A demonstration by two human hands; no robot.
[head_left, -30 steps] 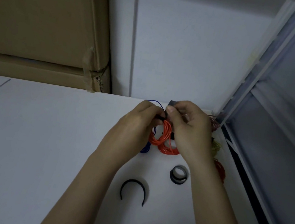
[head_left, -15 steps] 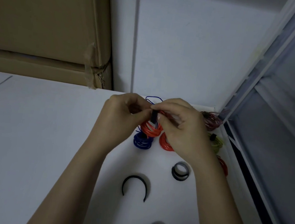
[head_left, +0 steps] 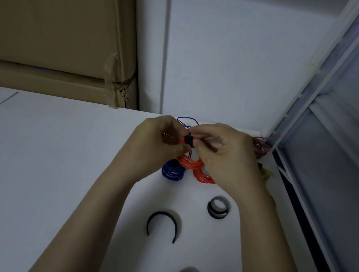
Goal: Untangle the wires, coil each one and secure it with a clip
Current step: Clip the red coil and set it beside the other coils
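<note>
Orange coil (head_left: 190,162) held above tabletop (head_left: 36,164): left hand (head_left: 157,142) pinches the bundle steady, right hand (head_left: 221,151) pinches black clip (head_left: 188,141) around it, apparently cinching; the fastening itself is obscured.

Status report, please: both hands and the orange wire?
Left hand and right hand pinch orange wire coil. Black clip wrapped around it. Nothing in the way.

Your two bare forearms reach forward and converge above the white tabletop (head_left: 36,164). Your left hand (head_left: 155,142) has its fingers curled, thumb and fingertips pinching toward your right. Your right hand (head_left: 223,154) mirrors it, fingers bent, its fingertips meeting the left hand's. Both wrists are raised off that tabletop.
</note>
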